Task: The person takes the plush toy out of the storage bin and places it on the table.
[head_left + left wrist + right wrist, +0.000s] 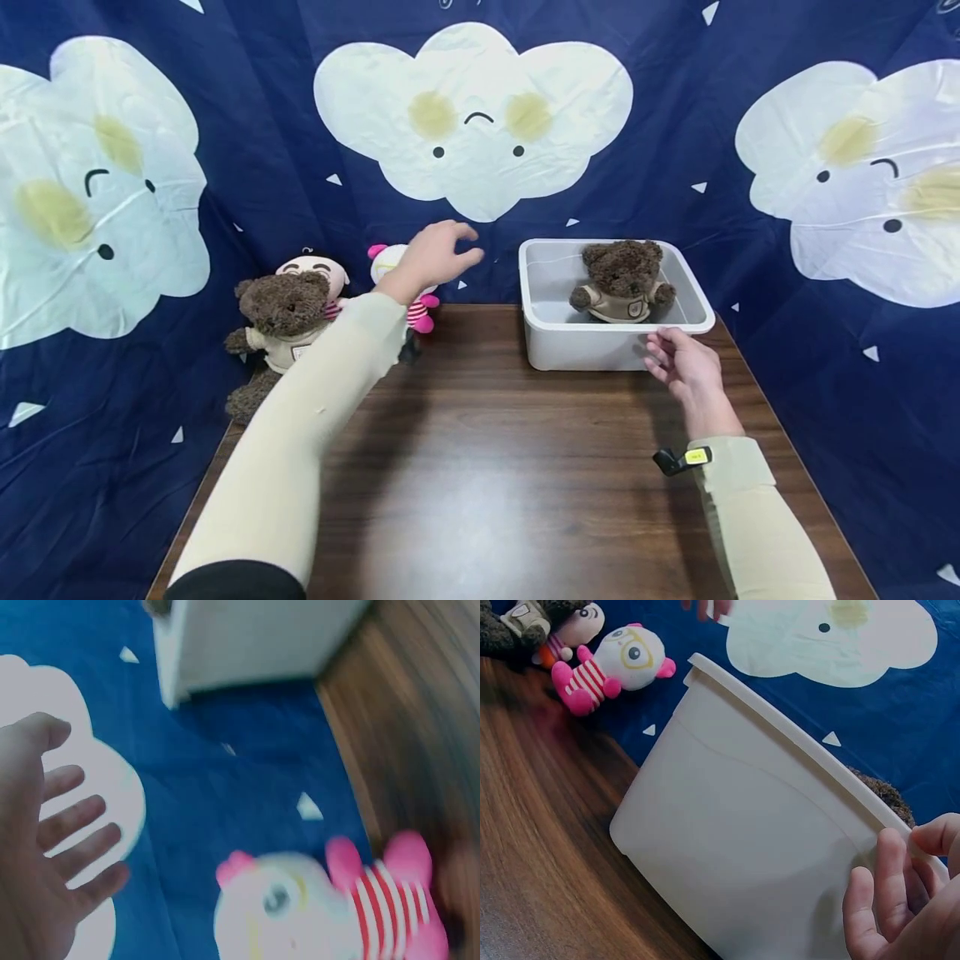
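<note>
My left hand (437, 257) is in the air with fingers spread and nothing in it. Behind and below it sits a pink-and-white plush toy (420, 313) in red stripes, also seen in the left wrist view, where the left hand (56, 832) appears beside a white cloud. At the right, my right hand (688, 367) pinches the front rim of a light grey plastic bin (585, 348), thumb at the lip and fingers below it. Inside the bin sits a brown teddy bear (624, 279) in a beige top, its lower part hidden by the bin wall.
Another brown teddy bear (281, 317) sits at the table's left edge, partly behind my left arm. A doll (318, 268) with a pale face is behind it. A blue cloud-print cloth (480, 233) hangs around the wooden table (480, 450).
</note>
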Demonstrator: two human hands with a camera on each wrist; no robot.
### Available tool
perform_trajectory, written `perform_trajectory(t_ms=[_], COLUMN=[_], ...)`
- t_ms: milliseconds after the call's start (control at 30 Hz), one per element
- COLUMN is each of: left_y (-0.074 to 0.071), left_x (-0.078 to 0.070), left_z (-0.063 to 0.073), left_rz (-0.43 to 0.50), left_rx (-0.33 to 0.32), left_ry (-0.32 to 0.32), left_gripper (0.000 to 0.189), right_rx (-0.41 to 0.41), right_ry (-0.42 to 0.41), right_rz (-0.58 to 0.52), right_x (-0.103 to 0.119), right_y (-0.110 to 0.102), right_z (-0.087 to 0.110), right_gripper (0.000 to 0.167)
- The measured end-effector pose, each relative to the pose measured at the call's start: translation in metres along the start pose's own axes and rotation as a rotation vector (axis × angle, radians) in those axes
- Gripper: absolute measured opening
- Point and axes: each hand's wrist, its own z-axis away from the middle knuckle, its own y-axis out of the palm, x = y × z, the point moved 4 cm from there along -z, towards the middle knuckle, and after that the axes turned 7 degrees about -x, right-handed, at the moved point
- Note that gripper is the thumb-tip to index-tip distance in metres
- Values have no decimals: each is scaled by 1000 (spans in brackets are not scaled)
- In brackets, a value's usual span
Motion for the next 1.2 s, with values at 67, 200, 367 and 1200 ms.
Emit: perform_trajectory(t_ms=[67, 200, 367, 1200], left_y=[9, 27, 46, 133], left_x=[-13, -33, -53, -160], left_z=[-13, -35, -52, -93], left_rz=[77, 162, 166, 146], left_rx=[29, 71, 95, 345], left_ry=[-30, -76, -92, 24], left_gripper=[54, 54, 54, 70], right_rx=[-4, -3, 8, 16], right_ry=[0, -5, -11, -45], right_rz=[0, -7, 2, 49], right_x=[0, 1, 0, 1], right_y=[-2, -4, -2, -5], right_z=[0, -1, -2, -5], right_gripper=[24, 25, 25, 21])
